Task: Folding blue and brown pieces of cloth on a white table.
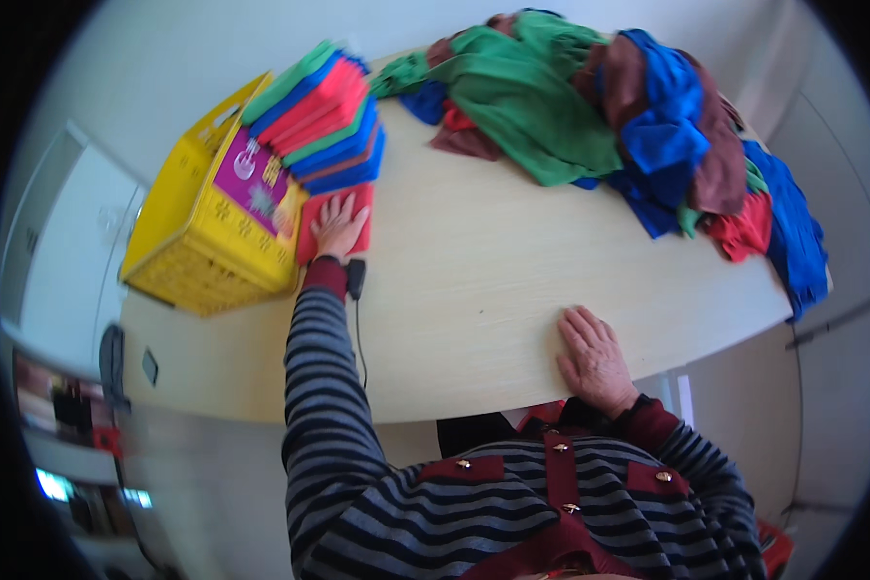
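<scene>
My left hand (337, 229) lies flat with spread fingers on a folded red cloth (363, 230), beside a yellow box. Just beyond it rises a neat stack of folded cloths (331, 126) in green, red, blue and brown, leaning against the box. My right hand (594, 360) rests on the table near the front edge, its fingers stretched out and nothing in them. Across the far right side sprawls a loose heap of cloths (541, 116), green, blue, brown and red, some hanging over the table's right edge.
The yellow box (203, 237) with a purple label stands on the left of the pale wooden table (454, 280). A small black device (356, 280) with a cable lies by my left wrist. A small dark rectangle (150, 367) sits at the table's left end, near a dark chair (113, 362).
</scene>
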{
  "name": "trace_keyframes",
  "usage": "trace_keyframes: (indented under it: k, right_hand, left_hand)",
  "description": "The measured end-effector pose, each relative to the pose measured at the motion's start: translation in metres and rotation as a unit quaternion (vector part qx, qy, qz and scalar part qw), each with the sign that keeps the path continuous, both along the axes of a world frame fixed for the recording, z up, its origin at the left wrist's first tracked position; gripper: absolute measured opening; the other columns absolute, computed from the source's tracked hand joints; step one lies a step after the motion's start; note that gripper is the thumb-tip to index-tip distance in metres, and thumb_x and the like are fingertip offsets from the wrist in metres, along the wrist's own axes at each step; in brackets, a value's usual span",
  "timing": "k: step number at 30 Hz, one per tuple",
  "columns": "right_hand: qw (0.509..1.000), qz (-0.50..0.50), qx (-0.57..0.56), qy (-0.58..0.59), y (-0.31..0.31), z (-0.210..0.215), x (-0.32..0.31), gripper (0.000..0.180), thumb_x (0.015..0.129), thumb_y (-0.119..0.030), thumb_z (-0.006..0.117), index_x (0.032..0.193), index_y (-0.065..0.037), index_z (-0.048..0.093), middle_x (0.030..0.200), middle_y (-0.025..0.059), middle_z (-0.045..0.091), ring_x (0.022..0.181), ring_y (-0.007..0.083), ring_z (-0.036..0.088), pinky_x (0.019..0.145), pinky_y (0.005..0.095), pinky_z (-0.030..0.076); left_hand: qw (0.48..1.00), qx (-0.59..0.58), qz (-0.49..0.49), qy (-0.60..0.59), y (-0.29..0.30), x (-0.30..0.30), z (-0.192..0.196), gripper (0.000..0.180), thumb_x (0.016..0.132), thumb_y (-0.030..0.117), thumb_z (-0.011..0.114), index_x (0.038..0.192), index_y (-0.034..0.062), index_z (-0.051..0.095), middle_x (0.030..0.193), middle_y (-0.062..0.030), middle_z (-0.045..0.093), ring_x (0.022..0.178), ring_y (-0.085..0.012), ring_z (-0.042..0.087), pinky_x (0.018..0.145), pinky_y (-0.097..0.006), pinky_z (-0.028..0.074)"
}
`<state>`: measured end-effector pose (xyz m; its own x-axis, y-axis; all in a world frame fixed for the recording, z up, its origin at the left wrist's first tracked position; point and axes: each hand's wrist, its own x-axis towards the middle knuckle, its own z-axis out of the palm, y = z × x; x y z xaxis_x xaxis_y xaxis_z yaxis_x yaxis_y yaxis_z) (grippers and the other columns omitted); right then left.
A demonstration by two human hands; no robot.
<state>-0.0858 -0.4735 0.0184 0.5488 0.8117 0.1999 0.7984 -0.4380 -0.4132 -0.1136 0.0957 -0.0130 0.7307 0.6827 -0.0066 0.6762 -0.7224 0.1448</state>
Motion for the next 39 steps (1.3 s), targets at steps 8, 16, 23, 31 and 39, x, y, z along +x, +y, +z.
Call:
trace_keyframes:
  k: [8, 16, 23, 31, 39]
  right_hand:
    - [0.988, 0.154, -0.011, -0.03, 0.059, -0.009, 0.013, 0.057, 0.093, -0.027, 0.061, 0.14, 0.003, 0.051, 0.15, 0.0199, 0.047, 0.144, 0.0355, 0.038, 0.12, 0.0462, 0.029]
    - [0.971, 0.232, -0.012, -0.062, 0.099, -0.022, 0.004, 0.056, 0.093, -0.03, 0.059, 0.138, 0.004, 0.053, 0.15, 0.0194, 0.047, 0.144, 0.034, 0.038, 0.12, 0.0444, 0.029]
    - [0.965, 0.258, -0.002, -0.047, 0.11, -0.03, -0.017, 0.055, 0.093, -0.029, 0.06, 0.136, 0.003, 0.054, 0.148, 0.0187, 0.049, 0.143, 0.0341, 0.039, 0.119, 0.0446, 0.03]
    - [0.961, 0.275, -0.028, 0.002, 0.108, -0.045, -0.046, 0.053, 0.092, -0.028, 0.061, 0.134, 0.003, 0.055, 0.146, 0.0191, 0.051, 0.142, 0.0345, 0.041, 0.118, 0.0448, 0.032]
    - [0.973, 0.228, -0.009, -0.042, 0.104, -0.053, -0.005, 0.044, 0.09, -0.026, 0.061, 0.123, 0.003, 0.059, 0.138, 0.0193, 0.055, 0.136, 0.0343, 0.045, 0.114, 0.0449, 0.035]
  left_hand:
    - [0.983, -0.027, 0.178, 0.024, 0.018, -0.144, -0.035, 0.079, 0.097, 0.068, 0.038, 0.161, 0.0239, 0.026, 0.168, -0.0111, 0.022, 0.156, -0.0351, 0.013, 0.118, -0.07, 0.008]
    - [0.959, 0.157, -0.025, -0.233, -0.05, -0.1, -0.01, 0.019, 0.091, 0.024, 0.064, 0.085, 0.0074, 0.072, 0.085, -0.0132, 0.071, 0.086, -0.0352, 0.067, 0.08, -0.047, 0.051]
    - [0.845, -0.37, -0.002, -0.387, -0.127, 0.073, 0.047, 0.036, 0.095, 0.04, 0.071, 0.095, 0.004, 0.069, 0.08, -0.0052, 0.069, 0.075, -0.0176, 0.067, 0.066, -0.033, 0.054]
    - [0.589, -0.577, 0.051, -0.563, -0.155, 0.104, 0.01, 0.029, 0.093, 0.035, 0.07, 0.098, 0.0071, 0.064, 0.095, -0.006, 0.066, 0.082, -0.0178, 0.066, 0.068, -0.034, 0.057]
    - [0.589, -0.508, -0.059, -0.626, -0.166, -0.057, 0.106, 0.03, 0.09, 0.018, 0.067, 0.117, 0.0037, 0.063, 0.119, -0.0077, 0.064, 0.114, -0.0205, 0.06, 0.102, -0.039, 0.047]
